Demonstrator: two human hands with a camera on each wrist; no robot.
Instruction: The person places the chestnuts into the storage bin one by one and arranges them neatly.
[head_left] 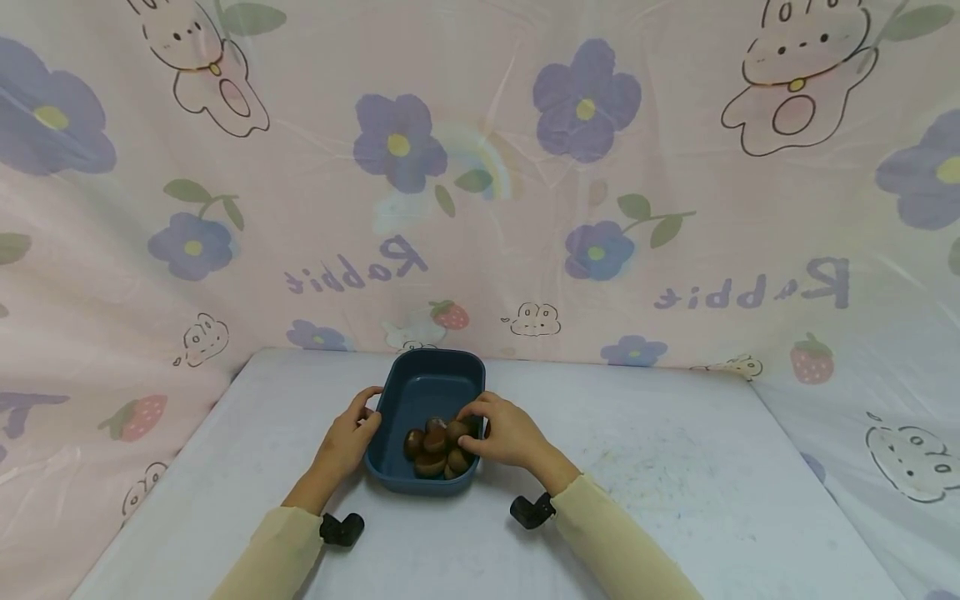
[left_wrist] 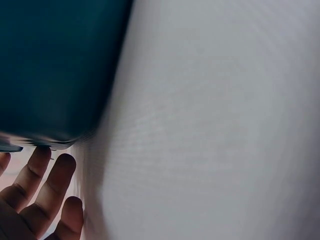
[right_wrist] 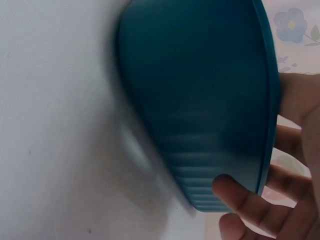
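Note:
A dark blue oblong container (head_left: 424, 386) stands on the table, with several brown chestnuts (head_left: 430, 465) piled at its near end. On its left side, my left hand (head_left: 347, 437) rests with thumb and index finger at the rim. The left wrist view shows the fingers (left_wrist: 47, 200) apart and loosely bent, fingertips at the container's wall. My right hand (head_left: 506, 429) reaches over the right rim, thumb and index finger around a chestnut (head_left: 456, 431). In the right wrist view, one finger (right_wrist: 245, 200) stays outside the ribbed wall while others pass behind the rim.
The white table (head_left: 660, 467) extends to both sides and in front of the container. A curtain (head_left: 480, 225) printed with flowers and rabbits hangs behind it. A black wrist camera (head_left: 342, 530) sits at the left cuff and another black camera (head_left: 532, 511) at the right.

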